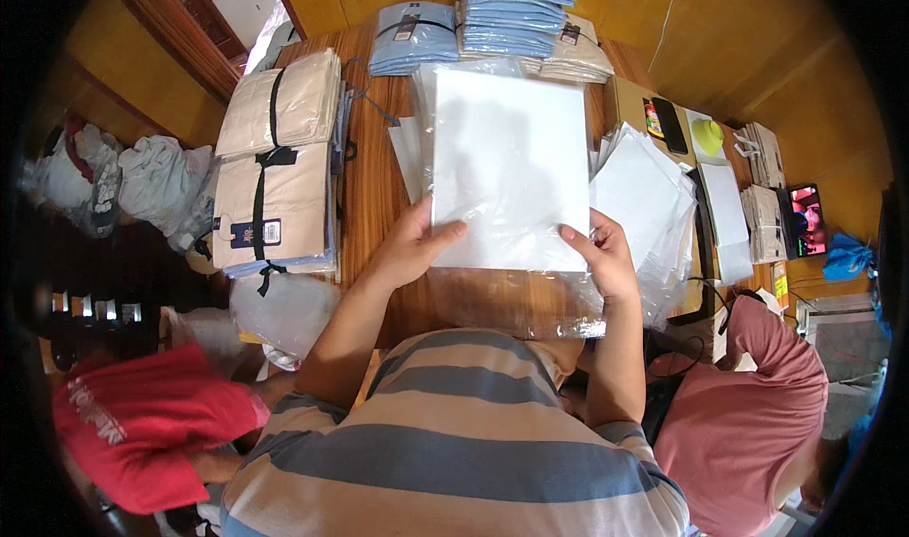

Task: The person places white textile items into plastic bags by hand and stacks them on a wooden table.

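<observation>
Head view, looking down: the bare left hand (417, 243) and bare right hand (606, 253) pinch either side of a rectangular, plain white sheet (511, 158) and a clear, glossy plastic bag (521, 295), thumbs on top and fingers curled behind. Both lie between the two hands and stretch away from the grip, above a striped brown wooden surface (369, 187). As far as can be judged, the sheet is already inside the bag, lined up fairly squarely; whether anything is sealed cannot be told. Work seems to remain, since a fan of loose white sheets with clear film (644, 196) spreads just right of the grip, and more pale sheets (407, 153) poke out beyond the left hand. Left of the grip stand beige folded cloth bundles in clear wrap, tied with black bands (237, 187); well beyond it rises a pale blue folded cloth stack (511, 16); these look finished. The held sheet looks smooth, flat and unmarked, faintly shadowed, while the film wrinkles and shines toward the wearer.
</observation>
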